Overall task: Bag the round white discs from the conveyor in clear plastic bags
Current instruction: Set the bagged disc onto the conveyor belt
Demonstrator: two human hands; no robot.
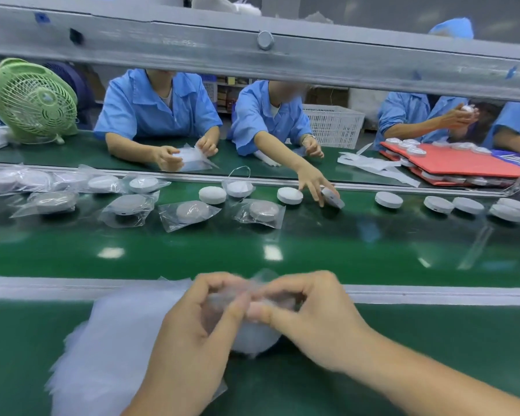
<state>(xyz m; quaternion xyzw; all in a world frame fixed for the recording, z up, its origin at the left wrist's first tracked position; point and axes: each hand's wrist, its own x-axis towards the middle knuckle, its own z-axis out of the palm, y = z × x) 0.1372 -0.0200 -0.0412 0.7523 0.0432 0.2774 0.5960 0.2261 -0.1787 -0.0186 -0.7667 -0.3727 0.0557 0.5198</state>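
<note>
My left hand (189, 334) and my right hand (315, 313) meet near the front of the green bench, and both pinch a clear plastic bag (264, 279) with a round white disc (252, 334) in it. The disc is mostly hidden by my fingers. A blurred stack of clear bags (111, 334) lies under my left hand. On the green conveyor (282, 247) bare white discs (388, 199) lie at the right and bagged discs (192, 212) at the left.
Across the belt sit several people in blue coats; one person's hand (314, 183) reaches onto the belt for a disc. A green fan (30, 100) stands far left. Red trays (463, 163) with discs lie far right. A grey rail (264, 52) crosses overhead.
</note>
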